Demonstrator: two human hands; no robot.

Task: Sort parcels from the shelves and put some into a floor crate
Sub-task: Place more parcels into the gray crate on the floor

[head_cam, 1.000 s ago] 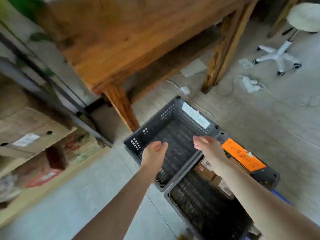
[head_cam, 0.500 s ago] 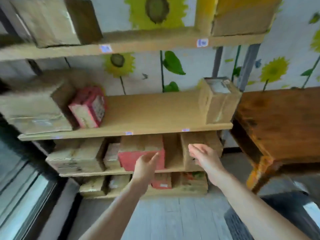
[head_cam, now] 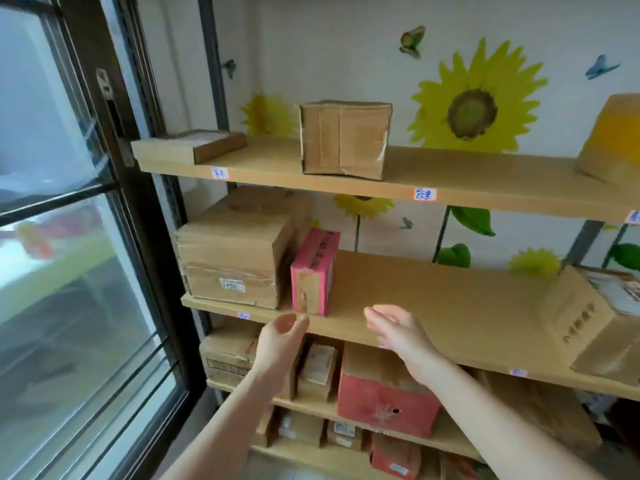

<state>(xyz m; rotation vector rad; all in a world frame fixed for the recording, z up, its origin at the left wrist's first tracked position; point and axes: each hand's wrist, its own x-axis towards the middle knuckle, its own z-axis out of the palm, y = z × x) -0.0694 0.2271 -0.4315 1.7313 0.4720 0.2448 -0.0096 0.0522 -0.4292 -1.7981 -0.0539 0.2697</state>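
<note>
Sunflower wallpaper (head_cam: pixel 474 109) backs a rack of wooden boards loaded with parcels. On the middle shelf (head_cam: pixel 433 299) a pink parcel (head_cam: pixel 313 271) stands upright near the front edge. A large brown box (head_cam: pixel 232 261) sits close against its left side, though I cannot tell whether they touch. Well to the right of the pink parcel, on the same board, lies a tilted brown carton (head_cam: pixel 585 320). Above the pink parcel, on the upper shelf (head_cam: pixel 485 188), sit a taped cardboard box (head_cam: pixel 344 138) and, further left, a flat parcel (head_cam: pixel 194 147). Below and right of the pink parcel, one level down, is a red box (head_cam: pixel 384 407).

The left hand (head_cam: pixel 280 344) hovers just below the pink parcel, in front of the board's edge, fingers loosely curled and holding nothing. The right hand (head_cam: pixel 398 330) hangs to the parcel's lower right, fingers relaxed and slightly apart, also empty. A dark-framed window (head_cam: pixel 69 271) stands far to the parcel's left.
</note>
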